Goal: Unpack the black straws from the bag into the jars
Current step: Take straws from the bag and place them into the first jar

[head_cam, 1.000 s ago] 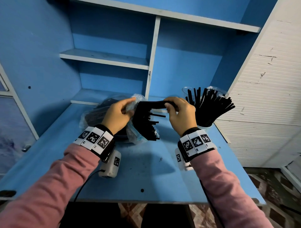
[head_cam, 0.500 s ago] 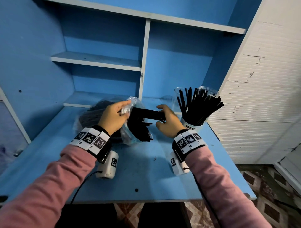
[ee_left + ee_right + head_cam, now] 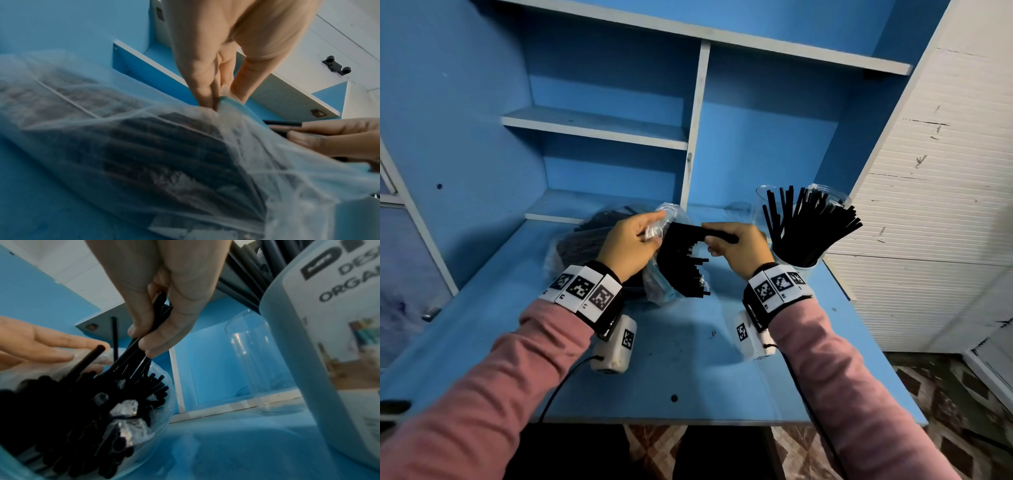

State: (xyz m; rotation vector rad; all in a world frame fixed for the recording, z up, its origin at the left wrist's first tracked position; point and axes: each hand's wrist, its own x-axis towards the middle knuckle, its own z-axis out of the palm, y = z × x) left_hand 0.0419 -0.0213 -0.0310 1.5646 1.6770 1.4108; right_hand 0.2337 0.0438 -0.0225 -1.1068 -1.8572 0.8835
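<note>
My right hand grip is clenched on a small bunch of black straws at centre frame, while my left hand grip pinches the mouth of the clear bag on the blue surface. The straws look light, stiff and slick, so I would take them near the free ends and draw straight out, or the limp film may drag along. The straw-filled jar stands just right of my wrist, its fanned straws crowding the way in, with an empty clear jar behind it.
</note>
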